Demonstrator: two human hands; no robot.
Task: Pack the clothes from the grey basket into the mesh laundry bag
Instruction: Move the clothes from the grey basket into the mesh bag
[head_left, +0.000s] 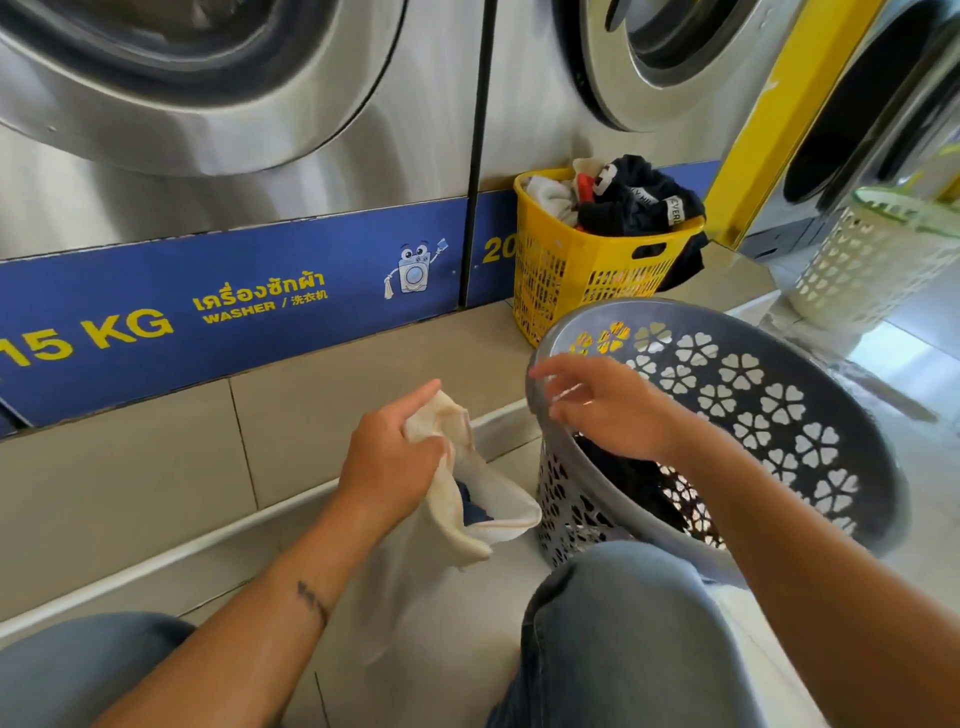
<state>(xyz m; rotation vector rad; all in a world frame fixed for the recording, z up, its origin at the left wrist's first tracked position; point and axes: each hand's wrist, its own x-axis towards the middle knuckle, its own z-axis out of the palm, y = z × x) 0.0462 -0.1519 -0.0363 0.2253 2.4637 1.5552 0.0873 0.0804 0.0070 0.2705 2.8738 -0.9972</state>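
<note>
Left hand pinches the bag rim, right hand hovers open and empty over the grey basket. If that pinch slackens, the floppy mouth probably collapses and clothes miss.

Arms: both bare to beyond the elbow, no sleeves in view.
Left forearm: small dark tattoo mark near the wrist.
Legs: faded light-blue denim jeans, both knees visible.
Hands: no rings or gloves discernible.
</note>
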